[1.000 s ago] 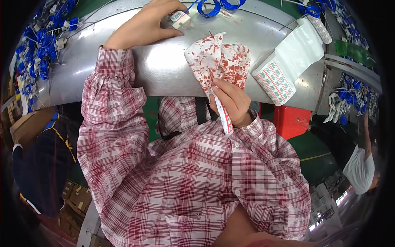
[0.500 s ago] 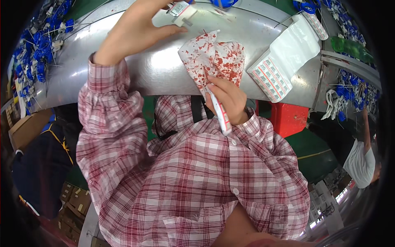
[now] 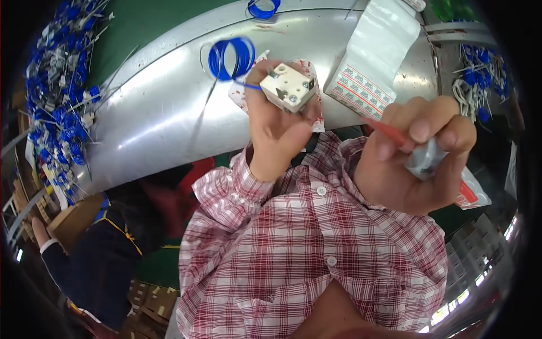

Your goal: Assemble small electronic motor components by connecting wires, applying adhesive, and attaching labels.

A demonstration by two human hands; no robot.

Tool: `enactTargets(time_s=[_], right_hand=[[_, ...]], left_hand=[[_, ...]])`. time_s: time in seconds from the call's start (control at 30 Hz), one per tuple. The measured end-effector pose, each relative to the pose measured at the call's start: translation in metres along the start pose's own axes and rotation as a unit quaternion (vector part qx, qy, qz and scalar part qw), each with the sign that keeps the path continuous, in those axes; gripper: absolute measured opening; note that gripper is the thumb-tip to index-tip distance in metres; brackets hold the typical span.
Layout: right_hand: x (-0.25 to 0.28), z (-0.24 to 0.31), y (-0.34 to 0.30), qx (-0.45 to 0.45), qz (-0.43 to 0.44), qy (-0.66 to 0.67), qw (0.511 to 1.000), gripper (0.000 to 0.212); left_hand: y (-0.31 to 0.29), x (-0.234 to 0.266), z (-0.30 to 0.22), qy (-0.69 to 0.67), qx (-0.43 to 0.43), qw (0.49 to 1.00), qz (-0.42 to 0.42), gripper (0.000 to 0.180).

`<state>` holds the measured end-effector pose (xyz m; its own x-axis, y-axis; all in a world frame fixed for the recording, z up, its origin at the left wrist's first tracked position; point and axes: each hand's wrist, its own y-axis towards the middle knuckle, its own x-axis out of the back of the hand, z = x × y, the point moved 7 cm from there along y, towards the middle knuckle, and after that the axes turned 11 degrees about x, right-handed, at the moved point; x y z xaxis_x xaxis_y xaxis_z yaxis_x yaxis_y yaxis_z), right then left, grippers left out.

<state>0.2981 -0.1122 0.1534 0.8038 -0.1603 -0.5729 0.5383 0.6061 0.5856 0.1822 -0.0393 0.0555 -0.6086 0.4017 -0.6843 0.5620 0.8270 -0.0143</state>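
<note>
In my left hand [image 3: 274, 135], palm up with the thumb against its side, rests a cream-white thermostat block [image 3: 289, 85] with metal terminals and screws. A coil of blue wire [image 3: 231, 58] hangs off it, with a thin grey rod blurred below. My right hand [image 3: 423, 158] is raised at the right, its fingers closed round a squeeze tube with a red pointed tip [image 3: 389, 133]. The tube's white and red flat end [image 3: 474, 192] sticks out beyond the palm. A red-stained white cloth [image 3: 238, 95] lies behind the left hand, mostly covered by it.
A strip of printed labels [image 3: 364, 87] on white backing lies on the metal table [image 3: 164, 96]. Another blue coil [image 3: 263, 8] is at the far edge. Heaps of blue-wired parts [image 3: 65, 113] fill the left; more [image 3: 483, 70] lie right. A person in dark clothing [image 3: 96, 254] is at the left.
My left hand has come nearer and rightward, turning palm up with the thermostat. My right hand has lifted the tube away from the cloth to the right. The view has shifted too.
</note>
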Motion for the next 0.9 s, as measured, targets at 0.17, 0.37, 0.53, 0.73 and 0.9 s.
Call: enactTargets(time_s=[0.17, 0.37, 0.53, 0.73, 0.9], right_hand=[[-0.002, 0.002, -0.003, -0.008, 0.008, -0.020, 1.000, 0.025], [-0.008, 0.008, -0.010, 0.055, 0.025, -0.075, 0.995, 0.024], [-0.011, 0.006, -0.013, 0.135, 0.012, -0.045, 0.990, 0.030], [-0.009, 0.003, -0.016, 0.131, 0.024, -0.029, 0.991, 0.030], [-0.008, 0.004, -0.017, 0.120, 0.028, -0.053, 0.991, 0.029]], left_hand=[[-0.011, -0.002, 0.000, -0.055, 0.017, 0.998, 0.016, 0.058], [-0.022, -0.026, -0.028, 0.220, -0.119, 0.964, 0.092, 0.061], [-0.025, -0.038, -0.029, 0.268, -0.101, 0.949, 0.130, 0.069], [-0.026, -0.037, -0.027, 0.290, -0.076, 0.943, 0.147, 0.069], [-0.027, -0.040, -0.026, 0.309, -0.069, 0.937, 0.150, 0.069]])
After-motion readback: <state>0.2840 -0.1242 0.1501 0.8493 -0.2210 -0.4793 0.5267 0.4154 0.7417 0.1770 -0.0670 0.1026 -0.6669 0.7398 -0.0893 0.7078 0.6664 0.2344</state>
